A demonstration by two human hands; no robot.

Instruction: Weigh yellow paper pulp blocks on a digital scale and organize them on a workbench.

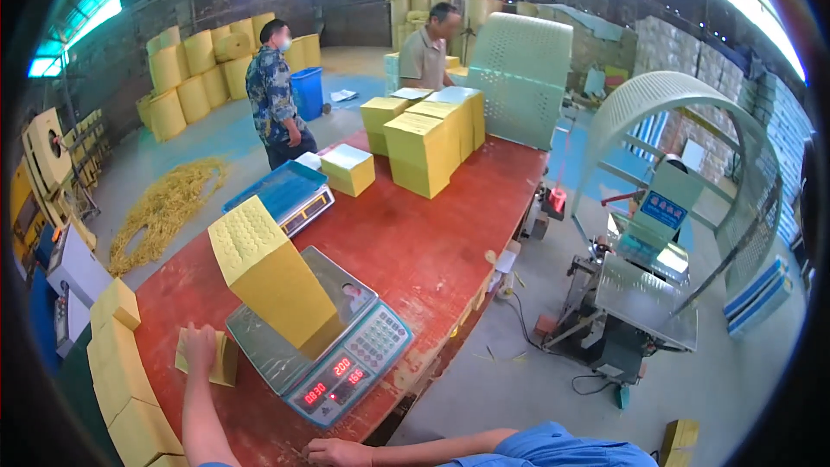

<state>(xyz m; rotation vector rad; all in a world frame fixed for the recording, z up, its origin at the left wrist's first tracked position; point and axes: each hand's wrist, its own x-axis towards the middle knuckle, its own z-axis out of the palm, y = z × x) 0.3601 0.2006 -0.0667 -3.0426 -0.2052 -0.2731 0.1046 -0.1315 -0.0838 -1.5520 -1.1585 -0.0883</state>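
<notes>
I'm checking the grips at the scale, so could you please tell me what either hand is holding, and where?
The left hand lies on top of a small yellow paper stack. The right hand rests on the table edge, holding nothing.

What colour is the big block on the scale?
Yellow. The block shows best in the head view.

Counter: red-brown. Paper stack on near scale: yellow, dotted emboss on top. Scale: grey pan, red digits. Far scale, left edge: blue. Paper stacks, far end: yellow. Bin: blue. Perforated panel: pale green.
</notes>
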